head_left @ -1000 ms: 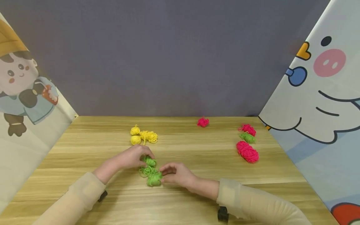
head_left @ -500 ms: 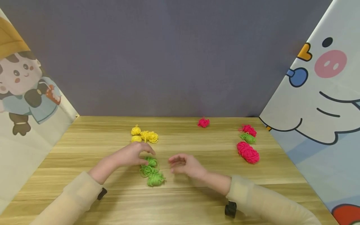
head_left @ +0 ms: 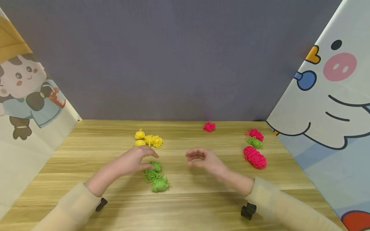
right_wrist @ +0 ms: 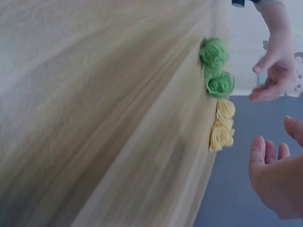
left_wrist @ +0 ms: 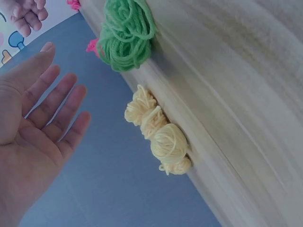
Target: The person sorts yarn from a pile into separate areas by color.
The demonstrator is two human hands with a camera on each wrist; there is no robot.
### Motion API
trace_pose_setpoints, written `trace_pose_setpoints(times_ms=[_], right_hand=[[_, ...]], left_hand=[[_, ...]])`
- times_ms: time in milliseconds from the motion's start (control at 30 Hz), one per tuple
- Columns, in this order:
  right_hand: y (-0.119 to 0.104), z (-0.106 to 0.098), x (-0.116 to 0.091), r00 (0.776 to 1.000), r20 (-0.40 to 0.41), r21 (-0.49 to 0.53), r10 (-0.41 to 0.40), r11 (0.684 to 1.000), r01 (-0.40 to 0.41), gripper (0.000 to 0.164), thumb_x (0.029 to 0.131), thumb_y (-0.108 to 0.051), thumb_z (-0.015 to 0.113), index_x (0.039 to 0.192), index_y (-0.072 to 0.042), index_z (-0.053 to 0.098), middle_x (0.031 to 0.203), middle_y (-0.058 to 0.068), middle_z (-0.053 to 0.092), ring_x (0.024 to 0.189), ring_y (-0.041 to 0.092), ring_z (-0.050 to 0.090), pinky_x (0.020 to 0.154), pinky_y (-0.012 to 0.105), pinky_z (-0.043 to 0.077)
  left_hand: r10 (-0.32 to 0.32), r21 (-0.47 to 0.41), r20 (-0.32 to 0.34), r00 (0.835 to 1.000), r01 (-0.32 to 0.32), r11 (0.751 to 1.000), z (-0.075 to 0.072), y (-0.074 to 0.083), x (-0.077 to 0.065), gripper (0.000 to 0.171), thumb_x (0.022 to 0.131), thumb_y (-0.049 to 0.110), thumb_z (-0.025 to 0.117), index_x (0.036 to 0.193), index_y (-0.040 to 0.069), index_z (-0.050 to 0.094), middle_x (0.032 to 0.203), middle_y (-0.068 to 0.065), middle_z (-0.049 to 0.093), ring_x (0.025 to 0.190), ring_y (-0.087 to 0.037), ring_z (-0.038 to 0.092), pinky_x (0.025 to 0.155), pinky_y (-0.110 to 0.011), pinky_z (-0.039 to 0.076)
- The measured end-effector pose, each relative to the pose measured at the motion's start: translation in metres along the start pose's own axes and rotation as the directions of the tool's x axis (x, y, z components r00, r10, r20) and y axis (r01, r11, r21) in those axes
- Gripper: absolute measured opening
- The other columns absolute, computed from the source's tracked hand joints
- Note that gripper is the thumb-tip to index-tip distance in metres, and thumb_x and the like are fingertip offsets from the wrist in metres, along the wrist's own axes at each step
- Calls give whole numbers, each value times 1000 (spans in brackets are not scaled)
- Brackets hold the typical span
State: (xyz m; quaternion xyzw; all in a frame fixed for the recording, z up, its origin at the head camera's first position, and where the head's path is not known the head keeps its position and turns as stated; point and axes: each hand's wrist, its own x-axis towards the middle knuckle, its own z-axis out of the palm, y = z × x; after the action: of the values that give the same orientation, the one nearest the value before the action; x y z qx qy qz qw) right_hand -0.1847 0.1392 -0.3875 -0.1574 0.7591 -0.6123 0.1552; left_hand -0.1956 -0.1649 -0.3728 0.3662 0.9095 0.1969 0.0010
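Note:
Several small green yarn balls lie bunched together on the wooden table, loose loops of strand among them. Over the left side of this bunch is my left hand, its fingers spread and relaxed; the left wrist view shows the palm holding nothing. My right hand is to the right of the green yarn, fingers loosely bent and nothing between them. Behind the left hand sits a cluster of yellow yarn balls, partly covered by that hand in the head view.
On the right lie a large pink yarn ball, a small green one and a smaller pink one. Another pink ball lies near the back. A grey panel rises behind the wooden table, with printed cartoon panels at both sides.
My right hand has let go of the green yarn and moved away to the right. The left hand has lifted slightly off the green bunch, which stays where it was.

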Motion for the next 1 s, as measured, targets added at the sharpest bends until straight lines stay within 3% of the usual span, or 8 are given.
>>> trace_pose_setpoints(times_ms=[433, 633, 833, 1000], right_hand=[[-5, -35, -9, 994, -105, -25, -29, 999, 27, 37, 84, -5, 68, 120, 0, 58, 117, 12, 63, 112, 32, 56, 87, 28, 52], [-9, -52, -15, 986, -160, -50, -46, 998, 38, 42, 84, -12, 71, 122, -1, 57, 119, 11, 62, 114, 33, 55, 87, 25, 51], [-7, -71, -23, 973, -220, -122, -66, 992, 39, 42, 84, -17, 72, 122, -4, 58, 118, 8, 62, 112, 30, 58, 86, 24, 52], [-2, -91, -33, 955, -289, -168, -65, 986, 17, 43, 85, -21, 71, 123, -5, 58, 115, 1, 64, 107, 16, 60, 85, 20, 51]], left_hand=[[-30, 29, -103, 994, 33, 999, 7, 14, -12, 36, 80, 23, 74, 112, 11, 66, 111, -2, 67, 105, -21, 61, 94, -41, 49], [-6, 56, -166, 986, 15, 998, 11, 22, -16, 37, 79, 25, 74, 111, 9, 66, 111, -2, 67, 105, -20, 61, 94, -39, 49], [47, 64, -247, 968, -33, 997, 18, 27, -18, 40, 77, 23, 77, 112, 7, 65, 110, -4, 67, 103, -20, 62, 91, -37, 51], [78, 79, -323, 943, -55, 995, 25, 29, -21, 43, 74, 22, 79, 111, 7, 65, 109, -4, 68, 102, -18, 62, 90, -34, 52]])
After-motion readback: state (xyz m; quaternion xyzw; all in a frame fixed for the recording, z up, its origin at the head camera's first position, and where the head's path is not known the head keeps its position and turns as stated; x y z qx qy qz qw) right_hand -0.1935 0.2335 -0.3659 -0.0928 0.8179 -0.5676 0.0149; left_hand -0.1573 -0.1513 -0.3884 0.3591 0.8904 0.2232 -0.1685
